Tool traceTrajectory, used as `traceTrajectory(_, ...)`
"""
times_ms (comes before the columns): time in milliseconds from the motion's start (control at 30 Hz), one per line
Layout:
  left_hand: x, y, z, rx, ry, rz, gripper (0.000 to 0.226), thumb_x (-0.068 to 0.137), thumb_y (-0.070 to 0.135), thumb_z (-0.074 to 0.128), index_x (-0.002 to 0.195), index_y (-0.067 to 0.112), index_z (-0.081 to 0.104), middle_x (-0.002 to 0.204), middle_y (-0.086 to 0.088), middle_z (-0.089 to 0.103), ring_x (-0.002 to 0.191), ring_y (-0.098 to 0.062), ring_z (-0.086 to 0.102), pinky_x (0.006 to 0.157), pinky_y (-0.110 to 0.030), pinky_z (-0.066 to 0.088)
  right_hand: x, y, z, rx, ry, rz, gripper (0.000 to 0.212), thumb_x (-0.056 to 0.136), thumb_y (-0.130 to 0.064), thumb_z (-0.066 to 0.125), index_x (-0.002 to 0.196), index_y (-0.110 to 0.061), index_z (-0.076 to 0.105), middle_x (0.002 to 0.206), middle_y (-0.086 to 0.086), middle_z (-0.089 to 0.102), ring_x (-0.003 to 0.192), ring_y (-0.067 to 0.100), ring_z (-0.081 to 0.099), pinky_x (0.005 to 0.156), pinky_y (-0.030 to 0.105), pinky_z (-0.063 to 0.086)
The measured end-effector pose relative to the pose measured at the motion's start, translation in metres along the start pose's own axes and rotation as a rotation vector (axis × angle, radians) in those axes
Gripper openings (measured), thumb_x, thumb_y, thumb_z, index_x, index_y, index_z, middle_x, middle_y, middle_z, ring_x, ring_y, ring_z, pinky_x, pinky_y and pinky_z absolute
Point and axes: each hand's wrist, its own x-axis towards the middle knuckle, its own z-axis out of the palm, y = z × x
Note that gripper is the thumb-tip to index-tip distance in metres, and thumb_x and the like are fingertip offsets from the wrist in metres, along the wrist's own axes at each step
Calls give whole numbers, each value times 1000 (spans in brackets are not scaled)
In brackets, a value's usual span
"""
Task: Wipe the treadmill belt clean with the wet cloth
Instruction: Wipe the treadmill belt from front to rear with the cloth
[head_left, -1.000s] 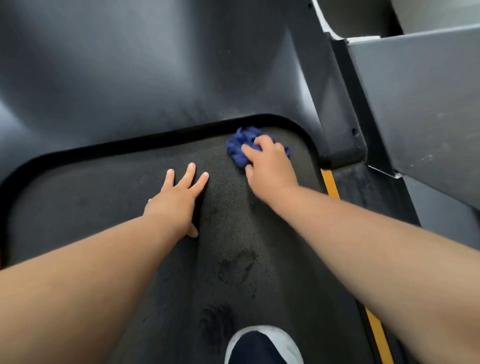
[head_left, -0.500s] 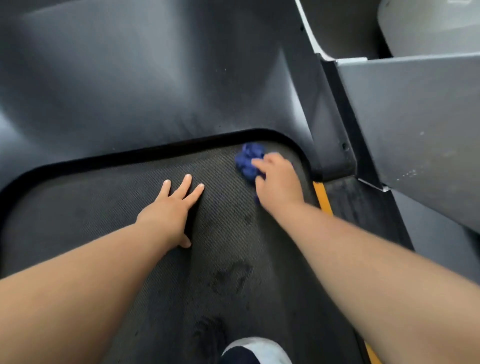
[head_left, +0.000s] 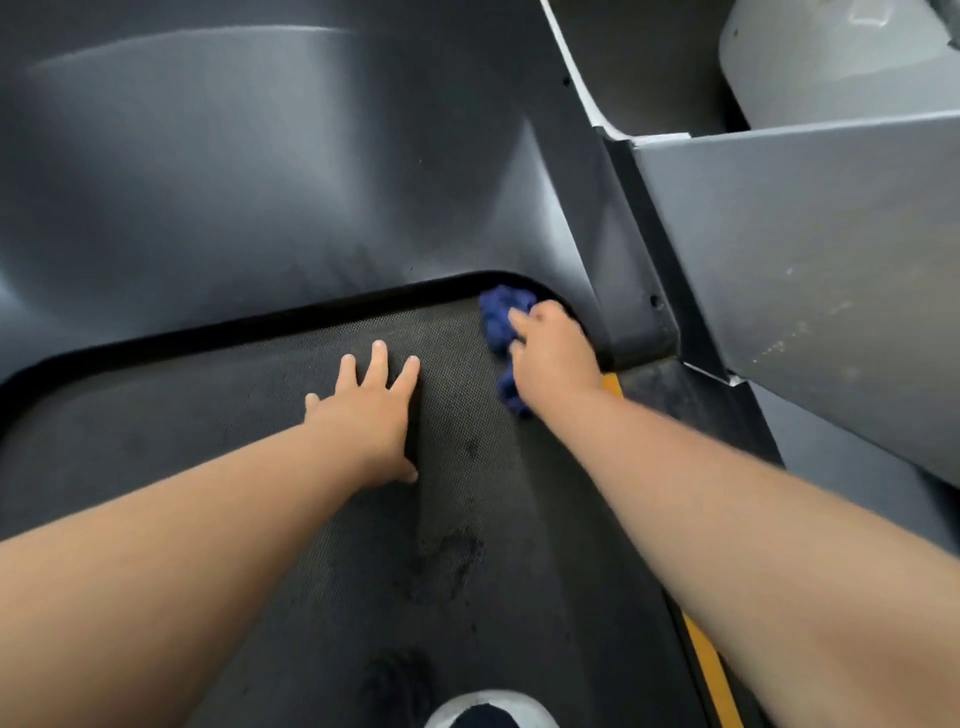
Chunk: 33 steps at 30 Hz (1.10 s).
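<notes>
The right hand (head_left: 553, 353) was up in the far right corner of the belt (head_left: 208, 415), fingers curled down over a bunched-up blue cloth (head_left: 501, 312) and pressing it onto the surface, right where the belt's rounded edge met the dark grey hood (head_left: 260, 182). The cloth was a deep blue, crumpled into lumpy folds. One wad poked out ahead of the fingertips, and a second bit showed beside the wrist, on the side nearer the left hand (head_left: 371, 410). That left hand lay flat on the belt just beside it, toward the middle, fingers straight and spread, thumb out to the side, holding nothing. The belt was black with a fine woven texture, and it looked grubby: dark smudges (head_left: 447, 561) sat between the two forearms, with another patch lower down near the toe of a dark shoe (head_left: 491, 712) with a white rim. A yellow stripe (head_left: 706, 670) ran along the belt's right edge, partly hidden by the right forearm, and a pale grey panel (head_left: 805, 286) rose on the right. The right hand and cloth were slightly blurred.
</notes>
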Motion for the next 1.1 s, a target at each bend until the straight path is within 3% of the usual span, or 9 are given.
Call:
traceTrajectory(67, 4, 1, 1, -46, -45, 9, 125, 67, 53, 79, 147, 37, -16, 154, -1, -29, 144, -35, -15, 107, -64, 26, -44, 11, 2, -199, -81, -109, 33, 97, -27, 45, 129, -19, 48, 126, 8, 43, 108, 28, 49, 86, 34, 43)
traceTrajectory(133, 7, 2, 7, -24, -80, 5, 127, 68, 48, 81, 146, 40, -19, 151, -1, -36, 142, -36, -20, 105, -66, 27, -65, 21, -3, -268, -128, -85, 37, 100, -28, 41, 136, -20, 41, 130, 7, 39, 110, 25, 49, 87, 31, 42)
traceTrajectory(300, 8, 8, 13, 4, -88, -30, 131, 67, 39, 83, 144, 40, -23, 148, -2, -41, 141, -38, -24, 104, -68, 25, -9, -5, -8, -228, -63, -18, 21, 97, -16, 43, 116, -13, 51, 125, 9, 41, 99, 33, 55, 68, 33, 32)
traceTrajectory(467, 8, -1, 17, -6, -79, -13, 132, 66, 43, 84, 143, 43, -24, 148, 1, -41, 141, -35, -24, 104, -66, 27, 26, -39, -24, -391, -156, 22, 31, 93, -5, 45, 124, -7, 46, 128, 12, 38, 105, 33, 58, 65, 37, 39)
traceTrajectory(600, 9, -4, 16, -33, -59, -5, 134, 64, 42, 85, 143, 44, -23, 148, 2, -41, 142, -33, -24, 104, -65, 29, 9, -18, -25, -465, -170, 26, 31, 94, -6, 38, 124, -1, 41, 125, 14, 46, 108, 32, 59, 69, 36, 38)
traceTrajectory(733, 8, -5, 17, -39, -37, 9, 133, 64, 43, 85, 144, 42, -22, 149, 1, -39, 142, -34, -23, 103, -66, 30, -14, -10, -33, -524, -284, 102, 31, 94, -3, 40, 124, 3, 47, 122, 15, 50, 111, 30, 56, 84, 36, 46)
traceTrajectory(933, 7, -2, 16, -49, -39, 5, 133, 64, 38, 86, 145, 42, -19, 149, 1, -39, 141, -35, -24, 102, -68, 28, -67, -5, -30, -604, -489, 67, 41, 93, -1, 44, 133, 0, 45, 128, 17, 47, 109, 30, 56, 78, 34, 48)
traceTrajectory(1000, 7, -2, 16, -50, -26, 15, 133, 63, 39, 86, 146, 41, -18, 150, 0, -38, 141, -36, -23, 102, -68, 30, -87, -4, -26, -522, -508, 108, 48, 93, -9, 49, 138, 2, 35, 129, 16, 47, 109, 31, 57, 80, 37, 50)
traceTrajectory(1100, 10, -7, 19, -64, 20, 55, 131, 62, 45, 85, 147, 42, -15, 152, 0, -34, 142, -36, -20, 103, -64, 33, -100, 2, -28, -380, -378, 119, 56, 92, -43, 53, 134, -9, 36, 125, 9, 45, 110, 28, 53, 74, 35, 44)
